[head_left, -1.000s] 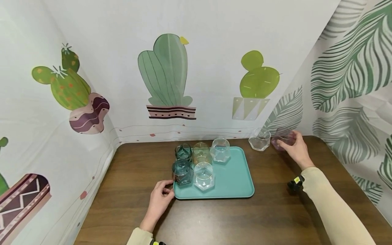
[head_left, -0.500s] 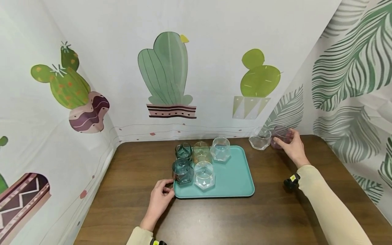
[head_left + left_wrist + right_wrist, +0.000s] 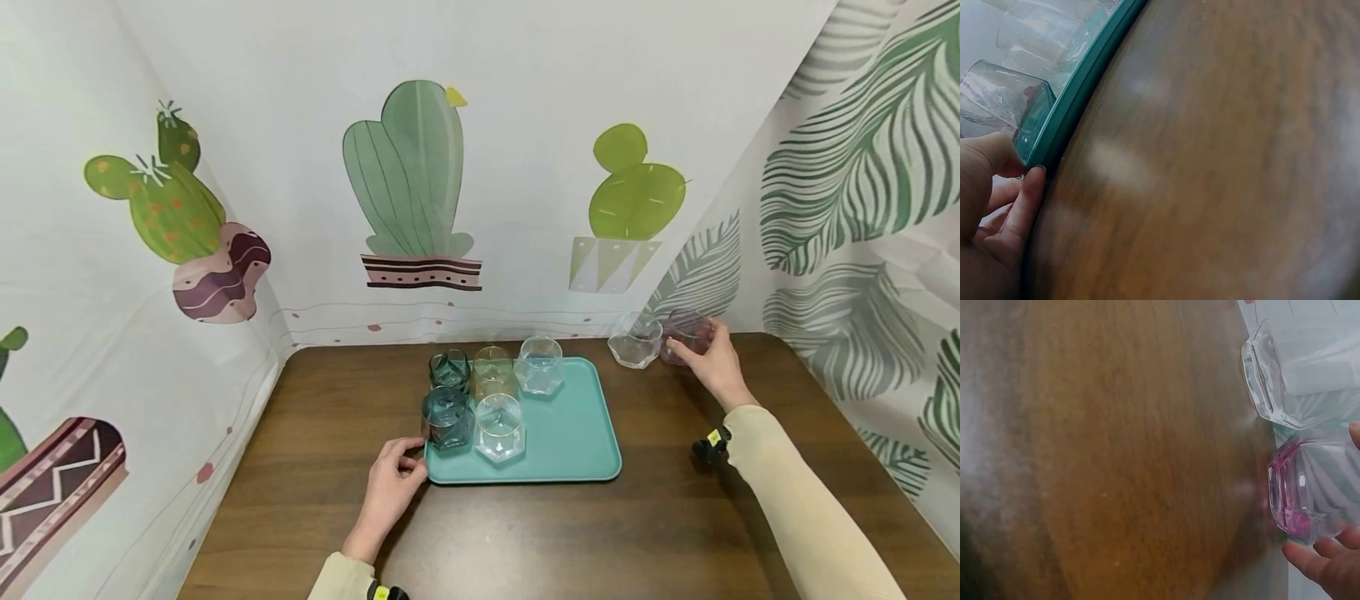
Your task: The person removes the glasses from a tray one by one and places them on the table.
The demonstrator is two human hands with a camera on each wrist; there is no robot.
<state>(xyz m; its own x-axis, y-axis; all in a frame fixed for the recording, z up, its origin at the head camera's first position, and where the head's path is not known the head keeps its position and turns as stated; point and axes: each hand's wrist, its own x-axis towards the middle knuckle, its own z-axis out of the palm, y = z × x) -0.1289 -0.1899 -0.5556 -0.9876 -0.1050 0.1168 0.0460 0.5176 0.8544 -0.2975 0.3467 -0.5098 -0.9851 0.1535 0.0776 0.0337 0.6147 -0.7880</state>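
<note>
Head view: table [image 3: 525, 542], near to far. Left hand [image 3: 393, 479] at the tray's near left corner, thumb and finger pinching the rim; left wrist view agrees. On the tray [image 3: 570, 433], front row: blue glass [image 3: 447, 419], front clear glass [image 3: 500, 429]. Behind them: green glass [image 3: 450, 371], amber glass [image 3: 494, 375], back clear glass [image 3: 539, 367]. Its right part lies bare.

Off to the right, by the wall cloth [image 3: 525, 167], right hand [image 3: 716, 362] has the pink glass [image 3: 686, 329] between thumb and spread fingers, grip about a glass wide. I cannot tell whether its base touches wood. Just beside it, third clear glass [image 3: 633, 342], upright, untouched.

Tally: five on, two off; I judge the work well past half, those two unsettled.
</note>
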